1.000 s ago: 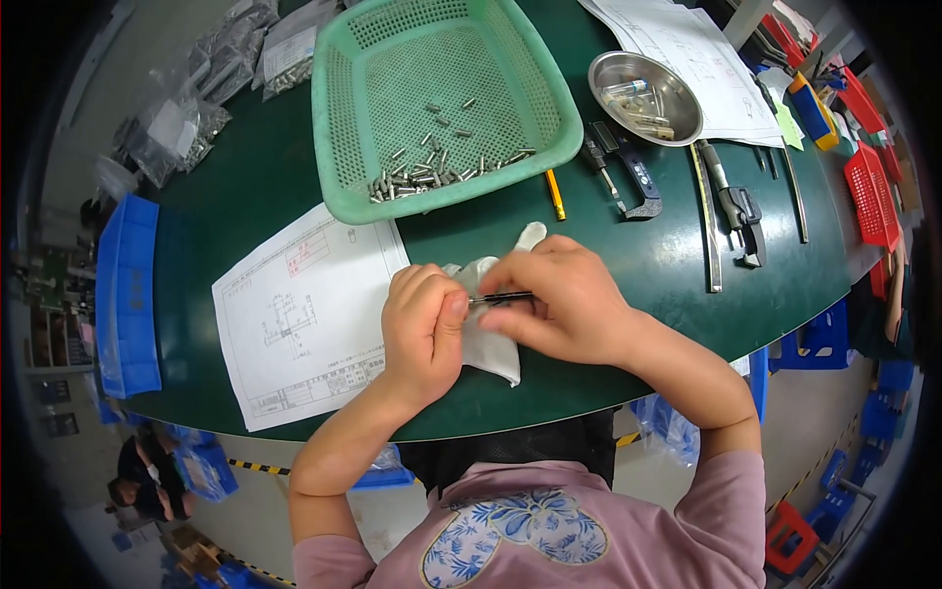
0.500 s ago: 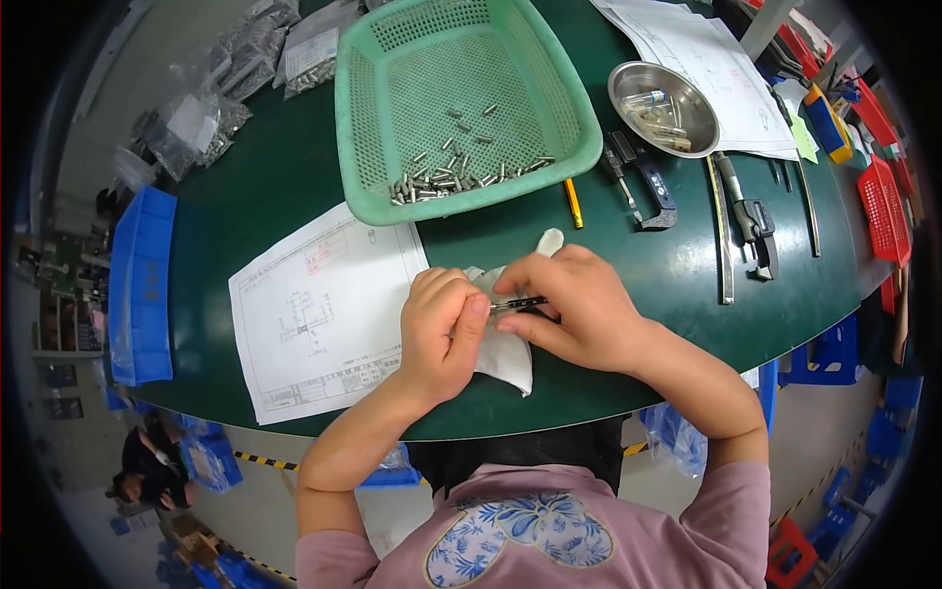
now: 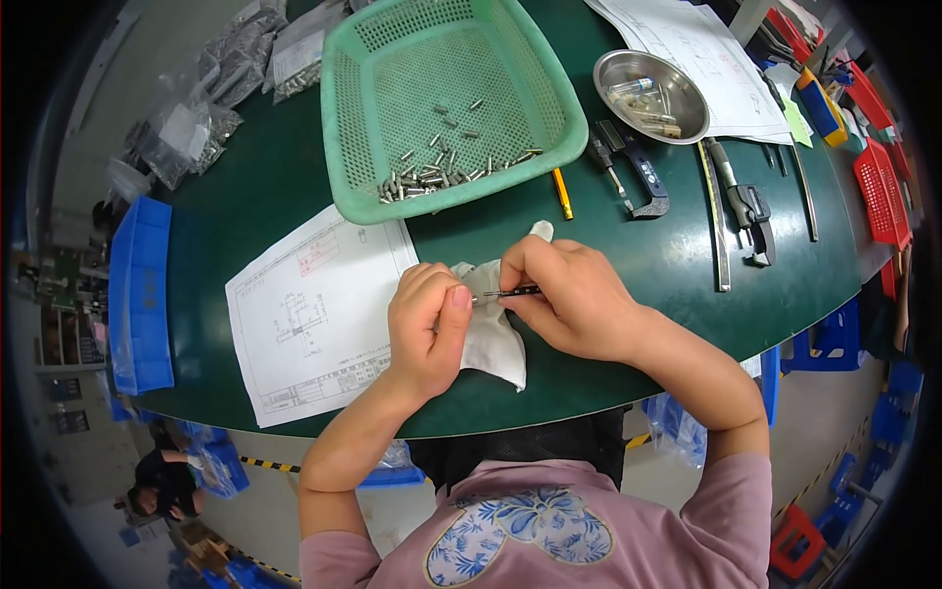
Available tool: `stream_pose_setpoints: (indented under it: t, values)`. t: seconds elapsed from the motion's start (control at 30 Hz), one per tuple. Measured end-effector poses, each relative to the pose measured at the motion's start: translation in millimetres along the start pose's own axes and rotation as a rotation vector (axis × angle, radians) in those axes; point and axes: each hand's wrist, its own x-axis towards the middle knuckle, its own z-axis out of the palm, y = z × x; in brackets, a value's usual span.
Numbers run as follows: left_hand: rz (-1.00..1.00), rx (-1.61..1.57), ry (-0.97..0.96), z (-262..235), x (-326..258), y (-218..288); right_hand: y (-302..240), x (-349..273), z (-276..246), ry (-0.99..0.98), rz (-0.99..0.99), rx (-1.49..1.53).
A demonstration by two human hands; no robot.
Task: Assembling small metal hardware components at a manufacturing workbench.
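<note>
One small metal piece (image 3: pixel 478 298) in hand, many metal pins (image 3: pixel 420 183) in the green basket (image 3: pixel 563 143).
Just this side of the basket, over a white cloth (image 3: pixel 498 355), the left hand's (image 3: pixel 426 332) fingers pinch the piece, mostly hidden; the right hand's (image 3: pixel 577 297) fingers pinch a slim black tool (image 3: pixel 521 291), its tip at the piece. I'd judge this piece unfinished; whether the basket's pins are done, I can't tell.

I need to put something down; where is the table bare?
Tabletop shows bare between the plastic bags, blue bin and green basket, and between the right hand and the measuring tools. It's crowded at the white cloth, beside the left hand, and around the steel bowl.
</note>
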Motion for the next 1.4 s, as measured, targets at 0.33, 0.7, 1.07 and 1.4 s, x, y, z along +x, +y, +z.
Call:
stream_pose_setpoints:
  t: [0.33,0.7,1.07,1.4]
  values:
    - [0.176,0.341,0.06,-44.8,85.7,16.8,-2.5,-5.1,1.2,0.08,0.055,-0.035]
    - [0.032,0.99,-0.84,-79.4,157.4,-18.7,2.6,-7.2,2.1,0.085,-0.007,-0.087]
    - [-0.144,0.79,-0.776,-66.8,177.8,-40.1,1.9,-7.0,1.1,0.098,-0.063,-0.086]
    - [-0.345,-0.373,-0.305,-58.9,82.8,24.4,6.7,-2.8,-6.0,0.323,-0.206,-0.221]
